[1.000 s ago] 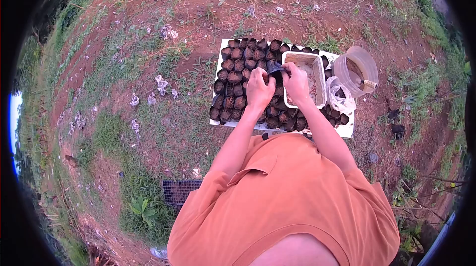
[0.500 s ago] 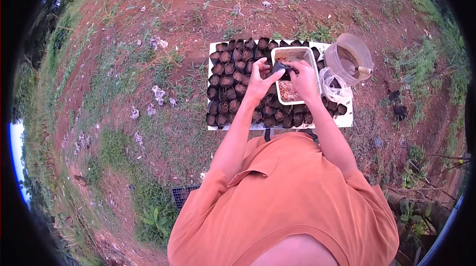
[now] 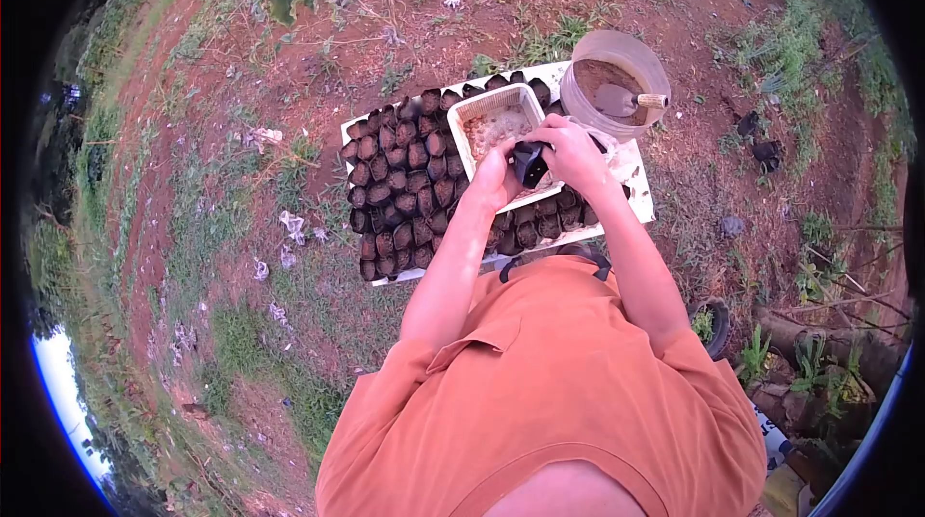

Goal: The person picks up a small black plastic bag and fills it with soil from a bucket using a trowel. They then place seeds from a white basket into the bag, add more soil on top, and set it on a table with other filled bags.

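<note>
Between my two hands is a small black plastic seedling bag [image 3: 529,166], held above the near end of a white basket [image 3: 457,118]. My right hand [image 3: 572,153] has its fingers closed on the bag's upper right side. On the other side, my left hand [image 3: 492,180] grips the bag's left edge, its fingers partly hidden. Reddish and whitish loose bits [image 3: 496,128] lie in the basket. Several black bags filled with brown soil [image 3: 405,180] stand in close rows on a white board [image 3: 641,191], left of and below the basket.
At the board's far right is a translucent bucket [image 3: 584,88] with soil and a wooden-handled trowel [image 3: 652,101] in it. Crumpled clear plastic [image 3: 624,159] lies beside my right hand. Grass and red soil surround the board, with black scraps [image 3: 767,153] on the ground at right.
My view has turned, so the board appears tilted and farther left. The black bag has been brought nearer to me, to the basket's near end, and more of its side shows.
</note>
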Motion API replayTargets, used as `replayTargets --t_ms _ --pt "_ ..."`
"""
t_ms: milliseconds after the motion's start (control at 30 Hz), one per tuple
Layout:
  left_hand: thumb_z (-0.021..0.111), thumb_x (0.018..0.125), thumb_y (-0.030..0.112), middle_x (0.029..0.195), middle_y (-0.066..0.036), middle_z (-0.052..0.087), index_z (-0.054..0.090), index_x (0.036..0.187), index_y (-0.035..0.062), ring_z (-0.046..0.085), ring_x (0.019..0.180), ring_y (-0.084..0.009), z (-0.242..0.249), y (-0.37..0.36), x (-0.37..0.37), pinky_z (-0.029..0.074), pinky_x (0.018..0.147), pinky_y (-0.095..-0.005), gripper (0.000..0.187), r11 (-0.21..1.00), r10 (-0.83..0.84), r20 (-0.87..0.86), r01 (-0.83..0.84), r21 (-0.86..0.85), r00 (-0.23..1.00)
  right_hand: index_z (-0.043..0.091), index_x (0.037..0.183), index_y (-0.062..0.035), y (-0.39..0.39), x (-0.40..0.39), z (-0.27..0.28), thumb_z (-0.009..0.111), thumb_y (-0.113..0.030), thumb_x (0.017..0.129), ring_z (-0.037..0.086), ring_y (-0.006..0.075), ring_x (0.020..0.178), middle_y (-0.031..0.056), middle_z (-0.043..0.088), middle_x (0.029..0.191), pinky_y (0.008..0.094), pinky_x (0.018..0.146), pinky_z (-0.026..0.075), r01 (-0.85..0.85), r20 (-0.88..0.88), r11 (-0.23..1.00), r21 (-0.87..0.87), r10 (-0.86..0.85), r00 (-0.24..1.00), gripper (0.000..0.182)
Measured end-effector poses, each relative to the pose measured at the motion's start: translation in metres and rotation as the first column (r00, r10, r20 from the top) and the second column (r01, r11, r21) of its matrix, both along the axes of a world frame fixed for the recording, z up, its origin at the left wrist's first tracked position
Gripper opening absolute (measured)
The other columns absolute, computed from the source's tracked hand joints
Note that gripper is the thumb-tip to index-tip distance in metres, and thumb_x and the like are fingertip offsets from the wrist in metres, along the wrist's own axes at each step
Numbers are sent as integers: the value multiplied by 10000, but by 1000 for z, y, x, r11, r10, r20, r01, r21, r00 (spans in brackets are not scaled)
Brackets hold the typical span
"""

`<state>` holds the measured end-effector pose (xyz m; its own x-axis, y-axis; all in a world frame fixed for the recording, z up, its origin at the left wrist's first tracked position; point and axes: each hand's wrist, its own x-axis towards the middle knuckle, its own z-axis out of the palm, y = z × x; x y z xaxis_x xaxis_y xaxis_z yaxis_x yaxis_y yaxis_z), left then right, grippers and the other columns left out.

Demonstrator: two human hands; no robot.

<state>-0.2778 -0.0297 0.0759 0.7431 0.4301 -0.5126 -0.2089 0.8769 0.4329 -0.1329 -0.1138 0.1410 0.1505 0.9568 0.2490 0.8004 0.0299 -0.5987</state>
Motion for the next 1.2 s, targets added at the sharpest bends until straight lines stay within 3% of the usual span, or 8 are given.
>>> replayTargets --t_ms 233,300,433,533,600,833,933,1200 --pt "458 1002 210 1051 -117 666 594 1143 17 665 966 -237 11 -8 50 571 851 -425 276 997 48 14 -47 -63 999 707 1077 -58 -20 60 22 723 -158 832 654 295 948 133 661 1022 371 851 511 -96 -304 992 -82 66 950 264" --pt "473 997 203 1049 -134 677 604 1135 6 665 970 -249 4 1 69 564 868 -434 274 988 105 35 -100 -116 994 703 1080 -46 -25 86 20 751 -208 818 665 312 936 145 673 1012 381 827 521 38 -366 993 112 6 931 312" --pt "511 979 186 1068 -161 675 608 1106 -5 655 1002 -286 2 19 107 547 923 -456 249 969 183 237 -134 -210 954 660 1150 -41 -36 157 -6 739 -244 822 544 339 1139 140 613 1151 428 967 456 398 152 913 85 -407 901 394" --pt "517 975 186 1079 -188 666 599 1074 -45 637 1041 -345 2 28 133 536 961 -484 264 921 334 279 -248 -301 900 654 1159 -59 -30 194 -22 726 -284 829 520 313 1168 132 596 1203 445 1002 411 457 336 889 35 -441 832 407" --pt "518 975 191 1081 -195 664 595 1078 -55 635 1044 -351 -3 29 149 535 969 -482 278 901 385 301 -285 -329 872 692 1091 -78 -24 214 -32 702 -347 839 550 283 1133 117 633 1155 475 1010 369 433 594 884 -174 -256 763 369" --pt "481 977 185 1074 -274 635 567 1081 -113 621 1067 -401 -12 23 192 532 999 -473 327 804 575 278 -469 -366 769 726 927 -85 11 246 -69 617 -221 851 684 276 962 107 711 1002 495 1019 351 355 587 753 -554 51 808 190" --pt "528 964 179 1000 -164 679 601 1042 -40 676 972 -309 -10 19 201 589 894 -436 244 800 591 209 -532 -276 779 700 940 -80 18 249 -72 594 -149 831 708 274 887 121 708 1000 473 996 380 311 553 745 -590 92 828 167" --pt "509 955 195 1094 -255 651 587 1071 -80 636 1066 -386 -28 19 203 561 965 -428 309 773 632 196 -593 -224 750 633 984 -43 16 250 -61 575 -132 857 705 260 858 118 649 977 391 756 532 343 656 872 -349 -33 754 165"
